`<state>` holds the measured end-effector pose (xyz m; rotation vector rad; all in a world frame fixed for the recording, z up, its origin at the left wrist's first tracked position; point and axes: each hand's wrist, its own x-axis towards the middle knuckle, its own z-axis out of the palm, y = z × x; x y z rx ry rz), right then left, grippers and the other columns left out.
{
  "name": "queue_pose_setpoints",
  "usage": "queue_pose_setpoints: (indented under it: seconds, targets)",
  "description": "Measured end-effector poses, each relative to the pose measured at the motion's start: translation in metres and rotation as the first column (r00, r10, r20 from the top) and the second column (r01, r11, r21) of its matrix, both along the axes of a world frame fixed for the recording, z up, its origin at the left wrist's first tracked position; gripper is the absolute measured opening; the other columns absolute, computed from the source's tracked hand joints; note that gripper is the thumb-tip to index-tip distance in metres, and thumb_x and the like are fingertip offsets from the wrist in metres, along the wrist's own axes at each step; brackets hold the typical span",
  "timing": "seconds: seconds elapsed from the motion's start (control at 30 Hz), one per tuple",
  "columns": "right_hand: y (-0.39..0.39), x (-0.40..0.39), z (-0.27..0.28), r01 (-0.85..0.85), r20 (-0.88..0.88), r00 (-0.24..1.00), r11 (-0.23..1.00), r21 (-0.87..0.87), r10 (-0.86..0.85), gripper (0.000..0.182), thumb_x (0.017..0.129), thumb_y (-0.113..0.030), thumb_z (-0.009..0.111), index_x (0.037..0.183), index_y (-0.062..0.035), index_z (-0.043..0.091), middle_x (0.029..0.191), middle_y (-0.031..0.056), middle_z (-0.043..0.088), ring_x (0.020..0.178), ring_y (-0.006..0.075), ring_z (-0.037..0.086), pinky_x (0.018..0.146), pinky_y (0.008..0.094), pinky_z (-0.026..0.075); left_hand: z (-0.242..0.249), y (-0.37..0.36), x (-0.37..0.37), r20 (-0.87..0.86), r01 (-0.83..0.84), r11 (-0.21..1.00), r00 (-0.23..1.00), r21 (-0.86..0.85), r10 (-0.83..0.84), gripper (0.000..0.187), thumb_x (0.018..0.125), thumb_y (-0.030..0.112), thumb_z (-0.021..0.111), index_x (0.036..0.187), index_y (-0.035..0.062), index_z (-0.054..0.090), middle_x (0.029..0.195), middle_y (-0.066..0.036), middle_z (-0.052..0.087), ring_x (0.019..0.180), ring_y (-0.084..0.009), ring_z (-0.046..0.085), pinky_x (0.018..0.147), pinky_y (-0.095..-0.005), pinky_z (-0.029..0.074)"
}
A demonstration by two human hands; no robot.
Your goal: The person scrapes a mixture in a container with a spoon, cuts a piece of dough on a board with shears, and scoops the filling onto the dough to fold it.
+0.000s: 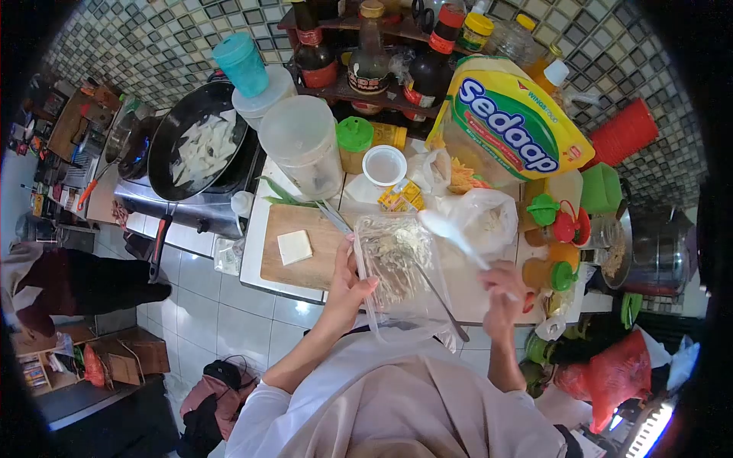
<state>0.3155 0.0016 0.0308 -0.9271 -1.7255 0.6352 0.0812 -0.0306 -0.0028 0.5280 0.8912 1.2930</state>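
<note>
My left hand (348,288) grips the left rim of a clear plastic container (382,327), tilted near my body. Pale thin strands that look like enoki mushrooms (385,269) lie in it, with whitish powder on top. A metal utensil (444,299) leans in the container, its handle over the near right side. My right hand (504,296) is closed around the handle of a white spoon (450,233), blurred by motion above the container's right side. Behind the spoon stands an open plastic bag of white powder (485,217).
A cutting board (279,263) bears a white block (295,247) and scissors (334,217). At left, a frying pan (162,179) with white pieces sits on the stove. Jars, a Sedaap pouch (508,114) and sauce bottles line the back. Another person (84,286) stands far left.
</note>
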Motion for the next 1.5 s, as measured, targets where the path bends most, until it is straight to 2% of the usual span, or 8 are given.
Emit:
queue_pose_setpoints:
  seconds: [0.13,0.2,0.43,0.5,0.7,0.93,1.1,1.5]
  targets:
    - [0.004,-0.008,0.01,-0.158,0.26,0.951,0.985,-0.065,0.169,0.015,0.083,-0.013,0.048,0.084,-0.0018,0.058,0.083,0.0132,0.055,0.066,0.0222,0.048,0.058,0.0304,0.038,0.003,-0.001,-0.001,-0.001,-0.007,1.0,1.0,0.009,0.007,0.081,0.071,0.007,0.057,0.135,0.014,0.008,0.13,-0.013,0.03,0.116,-0.0224,0.037,0.091,-0.0315,0.038]
    - [0.004,-0.003,0.009,-0.214,0.252,0.936,0.966,-0.148,0.246,0.03,0.062,0.003,0.054,0.09,-0.0056,0.061,0.09,0.0101,0.055,0.073,0.0269,0.05,0.065,0.0352,0.041,0.001,-0.002,-0.003,-0.007,-0.029,0.999,1.0,0.016,0.03,0.082,0.071,0.007,0.057,0.136,0.0141,0.007,0.131,-0.013,0.029,0.117,-0.0228,0.035,0.093,-0.0323,0.036]
    - [0.005,-0.001,0.011,-0.19,0.417,0.884,0.977,-0.093,0.212,0.023,0.07,-0.001,0.052,0.091,-0.0049,0.061,0.09,0.0116,0.055,0.071,0.0237,0.05,0.065,0.0326,0.039,0.004,-0.004,-0.002,-0.015,-0.043,0.999,0.999,-0.005,0.043,0.083,0.072,0.009,0.058,0.136,0.0142,0.006,0.132,-0.012,0.028,0.12,-0.0225,0.032,0.098,-0.0339,0.029]
    - [-0.001,0.0,0.005,-0.11,0.008,0.994,0.973,-0.203,0.114,0.015,0.082,-0.008,0.046,0.087,-0.0017,0.059,0.085,0.0103,0.054,0.068,0.0182,0.048,0.062,0.029,0.037,0.004,-0.003,-0.002,0.003,-0.032,0.999,0.999,-0.004,0.032,0.083,0.072,0.009,0.059,0.136,0.0141,0.006,0.132,-0.012,0.028,0.12,-0.0224,0.032,0.098,-0.0339,0.029]
    - [0.015,0.045,-0.017,0.476,-0.214,0.823,0.845,-0.244,-0.526,0.025,0.09,-0.015,0.039,0.075,0.0012,0.051,0.074,0.0042,0.047,0.066,0.0133,0.044,0.06,0.0248,0.037,-0.002,-0.005,-0.004,0.011,-0.064,0.998,0.998,0.01,0.063,0.083,0.072,0.008,0.059,0.136,0.0128,0.005,0.132,-0.012,0.028,0.12,-0.0223,0.032,0.098,-0.0339,0.029]
    - [0.038,0.053,-0.06,0.481,0.227,0.87,0.854,-0.199,-0.437,0.025,0.091,-0.014,0.037,0.074,-0.0004,0.048,0.07,0.0014,0.045,0.064,0.0103,0.041,0.059,0.0206,0.036,-0.001,0.0,-0.006,-0.017,-0.022,0.999,1.0,0.04,0.023,0.082,0.072,0.007,0.058,0.136,0.0128,0.006,0.133,-0.012,0.027,0.121,-0.022,0.031,0.098,-0.0329,0.028]
    - [0.042,0.048,-0.062,0.365,-0.129,0.896,0.87,-0.332,-0.425,0.026,0.092,-0.019,0.04,0.076,-0.0028,0.052,0.068,-0.0005,0.047,0.056,0.0066,0.038,0.053,0.0199,0.032,-0.002,-0.001,-0.008,-0.029,-0.027,1.0,0.999,0.01,0.028,0.082,0.072,0.007,0.058,0.136,0.0129,0.007,0.133,-0.012,0.027,0.121,-0.0221,0.031,0.097,-0.0325,0.03]
    - [0.025,0.046,-0.018,0.433,-0.347,0.737,0.799,-0.417,-0.58,0.025,0.092,-0.023,0.039,0.079,-0.0048,0.05,0.064,-0.0003,0.04,0.056,0.0059,0.033,0.05,0.0193,0.025,-0.005,0.0,-0.004,-0.008,-0.019,1.0,1.0,0.01,0.02,0.082,0.072,0.011,0.06,0.135,0.0126,0.008,0.132,-0.012,0.03,0.118,-0.0223,0.035,0.095,-0.0334,0.033]
